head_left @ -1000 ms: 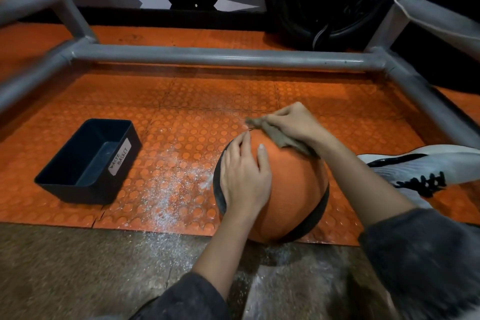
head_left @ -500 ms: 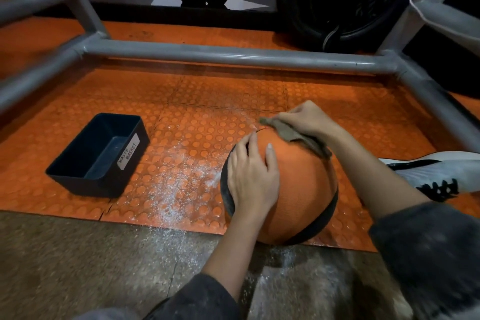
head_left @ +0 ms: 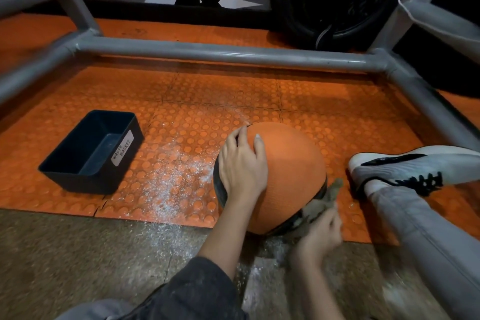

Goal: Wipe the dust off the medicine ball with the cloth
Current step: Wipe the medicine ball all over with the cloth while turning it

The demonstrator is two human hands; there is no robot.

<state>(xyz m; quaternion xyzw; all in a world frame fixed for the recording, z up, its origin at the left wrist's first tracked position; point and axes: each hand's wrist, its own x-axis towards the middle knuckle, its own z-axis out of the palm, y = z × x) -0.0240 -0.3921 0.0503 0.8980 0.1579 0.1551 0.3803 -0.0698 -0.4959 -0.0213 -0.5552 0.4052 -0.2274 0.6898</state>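
Note:
An orange medicine ball (head_left: 288, 163) with a black band sits at the near edge of the orange studded mat. My left hand (head_left: 241, 166) lies flat on its upper left side, fingers spread over the top. My right hand (head_left: 318, 235), blurred by motion, holds a brownish cloth (head_left: 322, 201) against the ball's lower right side, on the black band. White dust lies on the mat (head_left: 176, 179) to the ball's left and on the floor in front of it.
A black bin (head_left: 91, 153) labelled "waste basket" stands on the mat at left. Grey metal frame tubes (head_left: 220, 53) fence the mat at the back and sides. My grey trouser leg and white shoe (head_left: 415, 166) lie right of the ball. A black tyre (head_left: 332, 0) stands behind.
My right hand swept the cloth from the top of the ball down its right side to the lower right. My left hand stayed on the ball.

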